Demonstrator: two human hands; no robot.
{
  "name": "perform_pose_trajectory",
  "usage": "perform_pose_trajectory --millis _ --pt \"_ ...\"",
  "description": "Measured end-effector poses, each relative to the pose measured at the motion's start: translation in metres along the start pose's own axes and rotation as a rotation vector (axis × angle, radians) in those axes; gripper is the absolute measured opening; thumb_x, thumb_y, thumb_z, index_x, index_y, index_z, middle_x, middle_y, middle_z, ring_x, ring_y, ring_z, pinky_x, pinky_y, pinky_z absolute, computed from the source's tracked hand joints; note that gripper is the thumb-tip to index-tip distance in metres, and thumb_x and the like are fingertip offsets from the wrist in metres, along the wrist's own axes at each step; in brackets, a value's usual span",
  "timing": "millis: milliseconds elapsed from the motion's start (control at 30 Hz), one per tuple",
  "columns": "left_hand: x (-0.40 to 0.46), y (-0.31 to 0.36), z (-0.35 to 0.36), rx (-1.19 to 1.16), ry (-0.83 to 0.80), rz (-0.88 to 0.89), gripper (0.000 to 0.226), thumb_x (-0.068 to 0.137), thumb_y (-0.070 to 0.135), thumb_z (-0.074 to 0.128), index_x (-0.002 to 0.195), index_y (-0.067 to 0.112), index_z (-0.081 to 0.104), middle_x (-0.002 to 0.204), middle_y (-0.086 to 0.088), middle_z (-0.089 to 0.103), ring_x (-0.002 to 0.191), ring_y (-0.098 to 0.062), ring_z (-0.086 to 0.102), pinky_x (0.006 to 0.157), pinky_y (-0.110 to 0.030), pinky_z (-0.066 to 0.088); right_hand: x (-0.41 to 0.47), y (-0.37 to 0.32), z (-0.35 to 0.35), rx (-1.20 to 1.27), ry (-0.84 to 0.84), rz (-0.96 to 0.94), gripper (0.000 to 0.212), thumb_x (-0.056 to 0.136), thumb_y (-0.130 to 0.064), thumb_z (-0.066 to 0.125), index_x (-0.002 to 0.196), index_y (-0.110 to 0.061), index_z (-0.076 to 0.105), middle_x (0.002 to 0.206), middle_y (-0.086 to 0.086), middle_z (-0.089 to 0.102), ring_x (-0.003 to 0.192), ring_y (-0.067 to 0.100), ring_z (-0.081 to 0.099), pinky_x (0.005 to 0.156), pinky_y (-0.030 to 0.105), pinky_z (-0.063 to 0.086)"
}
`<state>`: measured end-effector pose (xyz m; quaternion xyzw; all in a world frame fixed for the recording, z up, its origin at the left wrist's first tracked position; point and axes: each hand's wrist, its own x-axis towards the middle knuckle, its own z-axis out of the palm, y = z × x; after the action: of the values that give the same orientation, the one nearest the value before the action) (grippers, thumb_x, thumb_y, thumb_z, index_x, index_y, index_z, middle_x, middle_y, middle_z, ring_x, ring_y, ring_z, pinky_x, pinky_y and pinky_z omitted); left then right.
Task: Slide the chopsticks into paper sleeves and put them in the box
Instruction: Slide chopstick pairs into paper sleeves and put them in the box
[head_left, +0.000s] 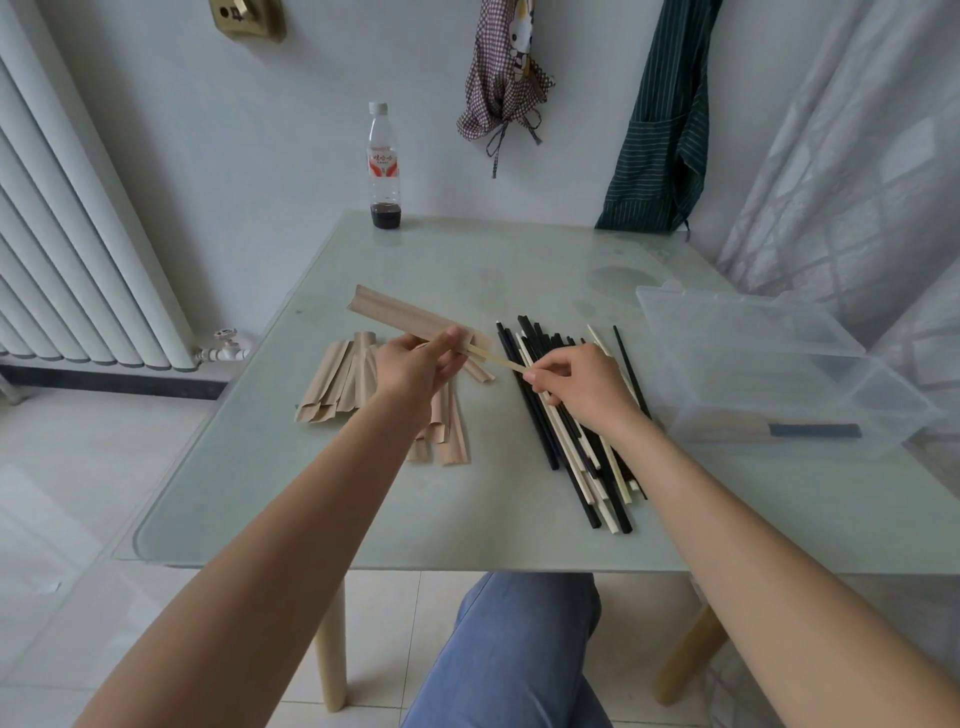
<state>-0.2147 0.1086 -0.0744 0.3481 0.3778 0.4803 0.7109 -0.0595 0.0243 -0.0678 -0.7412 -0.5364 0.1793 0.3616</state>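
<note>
Pinching the paper sleeve (415, 317) with left hand (415, 364), right hand (576, 384) pinching pale chopsticks (498, 360), pushing straight and slow.

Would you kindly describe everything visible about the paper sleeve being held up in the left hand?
The paper sleeve is a long, flat strip of plain brown paper, creased lengthwise, tilted up and away to the left above the table. The left hand pinches its near end. A pair of pale chopsticks, held by the right hand, enters that open end, mostly still outside.
</note>
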Motion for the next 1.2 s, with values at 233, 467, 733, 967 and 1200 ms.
perform_pose_trajectory --millis 233,467,733,967,1200 --pt "-0.005 -0.008 0.007 0.032 -0.064 -0.046 0.005 0.087 0.002 0.062 0.082 -0.001 0.060 0.077 -0.007 0.067 0.056 -0.007 0.068 0.062 -0.015 0.057 0.001 -0.004 0.008 0.056 -0.019 -0.031 0.017 0.088 -0.017 0.061 0.082 -0.006 0.072 0.062 -0.004 0.060 0.053 0.010 0.046 0.060 0.024 0.041" --pt "0.006 -0.009 -0.006 0.083 -0.003 -0.050 0.008 0.088 0.004 0.062 0.082 0.000 0.059 0.080 -0.011 0.066 0.055 -0.009 0.069 0.057 -0.017 0.057 0.009 0.019 0.005 -0.101 0.070 0.130 0.024 0.095 -0.017 0.049 0.090 -0.008 0.070 0.085 0.008 0.069 0.075 0.021 0.064 0.074 0.031 0.052" --pt "0.014 -0.012 -0.007 0.151 0.070 -0.061 0.011 0.090 0.008 0.060 0.096 0.000 0.058 0.086 -0.011 0.063 0.048 -0.008 0.065 0.056 -0.022 0.058 0.015 0.016 0.014 -0.557 -0.107 0.247 0.019 0.089 -0.017 0.063 0.077 -0.007 0.052 0.065 0.004 0.046 0.069 0.025 0.053 0.050 0.026 0.034" --pt "0.014 -0.009 -0.009 0.167 0.063 -0.056 0.021 0.090 0.007 0.060 0.107 -0.005 0.056 0.077 -0.008 0.061 0.048 -0.010 0.066 0.061 -0.027 0.060 0.022 0.014 0.019 -0.617 -0.160 0.262 0.010 0.092 -0.014 0.058 0.084 -0.008 0.055 0.068 0.002 0.048 0.056 0.015 0.046 0.046 0.026 0.033" --pt "0.010 -0.006 -0.010 0.165 0.065 -0.048 0.019 0.091 0.007 0.059 0.106 -0.004 0.056 0.077 -0.008 0.062 0.058 -0.015 0.065 0.058 -0.024 0.059 0.018 0.012 0.013 -0.606 -0.070 0.281 0.017 0.093 -0.015 0.056 0.078 -0.009 0.051 0.067 0.001 0.047 0.059 0.017 0.047 0.049 0.025 0.035"
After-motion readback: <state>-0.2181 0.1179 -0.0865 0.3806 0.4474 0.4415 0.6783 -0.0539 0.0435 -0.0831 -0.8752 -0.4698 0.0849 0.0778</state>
